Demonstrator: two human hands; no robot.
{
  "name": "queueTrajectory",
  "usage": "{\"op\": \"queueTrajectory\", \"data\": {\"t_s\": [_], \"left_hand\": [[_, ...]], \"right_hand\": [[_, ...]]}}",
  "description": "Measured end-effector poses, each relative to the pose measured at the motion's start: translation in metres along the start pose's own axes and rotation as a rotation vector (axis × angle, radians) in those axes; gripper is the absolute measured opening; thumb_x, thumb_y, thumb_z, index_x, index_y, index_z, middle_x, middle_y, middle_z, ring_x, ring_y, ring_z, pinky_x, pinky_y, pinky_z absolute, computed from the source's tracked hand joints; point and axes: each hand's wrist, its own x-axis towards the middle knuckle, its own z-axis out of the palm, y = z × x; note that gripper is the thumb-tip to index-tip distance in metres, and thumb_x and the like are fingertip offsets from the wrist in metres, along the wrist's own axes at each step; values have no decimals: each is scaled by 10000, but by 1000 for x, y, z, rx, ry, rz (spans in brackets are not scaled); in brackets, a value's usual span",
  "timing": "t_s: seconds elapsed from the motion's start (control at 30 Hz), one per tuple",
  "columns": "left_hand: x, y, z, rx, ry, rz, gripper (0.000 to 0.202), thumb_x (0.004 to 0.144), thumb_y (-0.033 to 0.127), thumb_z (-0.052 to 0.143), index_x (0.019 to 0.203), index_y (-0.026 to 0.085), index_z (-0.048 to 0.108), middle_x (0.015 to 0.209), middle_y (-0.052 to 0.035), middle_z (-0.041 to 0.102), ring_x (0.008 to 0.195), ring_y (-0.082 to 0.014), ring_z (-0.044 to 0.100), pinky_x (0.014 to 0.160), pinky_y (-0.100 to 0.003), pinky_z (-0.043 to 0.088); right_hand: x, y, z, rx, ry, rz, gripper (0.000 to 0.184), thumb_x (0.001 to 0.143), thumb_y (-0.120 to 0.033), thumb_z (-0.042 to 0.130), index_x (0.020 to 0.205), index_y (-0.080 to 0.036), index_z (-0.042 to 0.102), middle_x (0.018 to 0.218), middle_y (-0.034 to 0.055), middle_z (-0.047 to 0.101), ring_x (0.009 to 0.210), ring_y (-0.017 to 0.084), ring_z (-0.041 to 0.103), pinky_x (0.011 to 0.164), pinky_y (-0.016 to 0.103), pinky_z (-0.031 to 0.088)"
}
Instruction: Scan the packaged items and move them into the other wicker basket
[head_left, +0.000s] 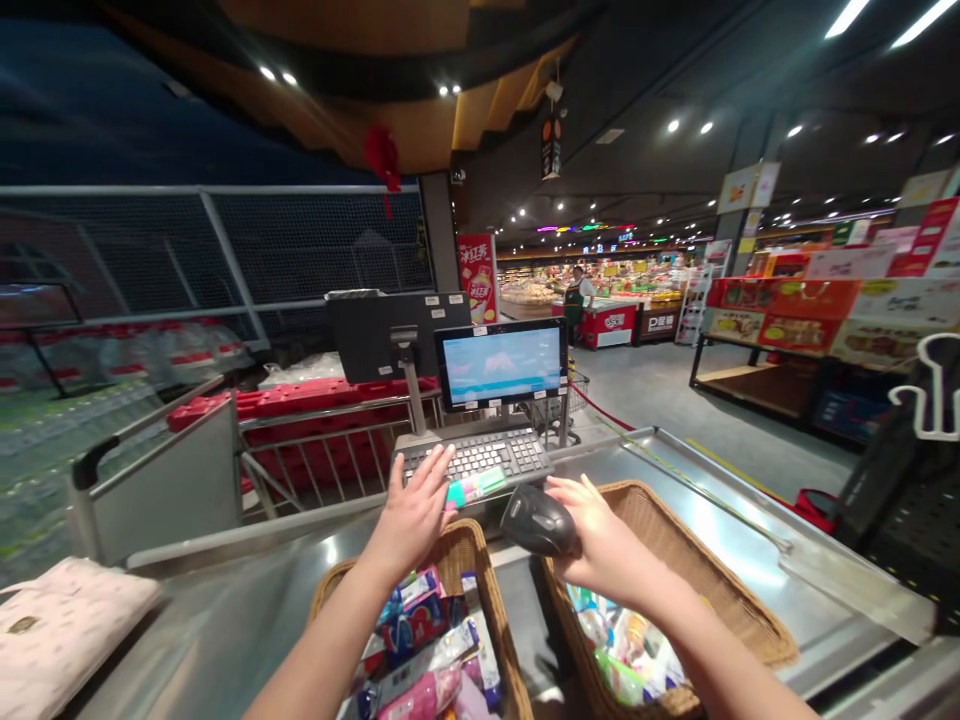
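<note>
My right hand (600, 540) is closed around a black handheld barcode scanner (538, 520), above the gap between two wicker baskets. My left hand (416, 505) reaches over the left part of a black keyboard (480, 457), fingers stretched out and apart. Beside its thumb, along the keyboard's front edge, is a small green and pink packet (477, 487); I cannot tell if the thumb touches it. Below my left arm, the left basket (491, 590) contains several colourful packaged goods (427, 650). More wrapped goods (630, 645) lie in the right basket (720, 580), partly hidden by my right forearm.
A lit monitor (502, 365) stands behind the keyboard, with a second screen's dark back (397, 335) beside it. A pale pink bag (71, 630) lies on the metal counter (225, 590) at left. A metal cart (322, 450) stands behind. A person (576, 300) is in the distance.
</note>
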Motion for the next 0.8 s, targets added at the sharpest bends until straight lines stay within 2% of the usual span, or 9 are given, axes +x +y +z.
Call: {"op": "queueTrajectory", "data": {"t_s": [0.13, 0.37, 0.6, 0.8], "left_hand": [[-3, -2, 0, 6, -6, 10, 217, 921, 234, 501, 962, 196, 711, 1503, -105, 437, 1386, -275, 427, 1202, -558, -56], [-11, -6, 3, 6, -20, 14, 211, 933, 255, 502, 943, 191, 703, 1514, -92, 422, 1400, -260, 408, 1204, -539, -85], [-27, -11, 6, -7, -37, 0, 211, 925, 253, 509, 991, 197, 702, 1514, -95, 425, 1395, -269, 414, 1205, -567, -51], [-58, -10, 9, -10, -106, -27, 218, 943, 277, 504, 982, 187, 698, 1527, -104, 406, 1395, -268, 413, 1197, -603, -8]], "right_hand": [[-1, -5, 2, -24, 4, 5, 656, 581, -119, 575, 1228, -215, 626, 1306, 124, 621, 1372, 366, 409, 1160, 660, 126], [-3, -13, 3, -20, -16, 4, 544, 606, -141, 593, 1137, -225, 675, 1247, 107, 654, 1368, 367, 413, 1158, 663, 124], [-1, -19, 11, -19, -47, 17, 672, 594, -124, 561, 1255, -235, 608, 1284, 97, 638, 1379, 348, 403, 1159, 658, 135], [0, -25, 25, -37, -73, -2, 482, 576, -112, 551, 1023, -223, 690, 1280, 89, 637, 1361, 342, 425, 1169, 633, 152]]}}
